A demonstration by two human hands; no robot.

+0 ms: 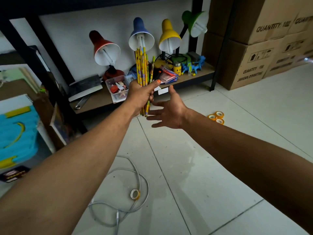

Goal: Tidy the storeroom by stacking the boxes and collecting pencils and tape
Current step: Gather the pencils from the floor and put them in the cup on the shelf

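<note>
Pencils (143,68) upright, gripped in left hand (140,95); right hand (169,112) open, empty, fingers spread.

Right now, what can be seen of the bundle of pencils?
The bundle of pencils is mostly yellow with small printed patterns, plus a greenish one at its right edge. It stands near upright, tips up, clenched in the left hand in front of the shelf; its lower ends poke out below the fist. The open right hand is close beside them.

The left hand (141,95) grips a bundle of yellow pencils (143,68) upright; the right hand (169,112) is spread beside it.
</note>
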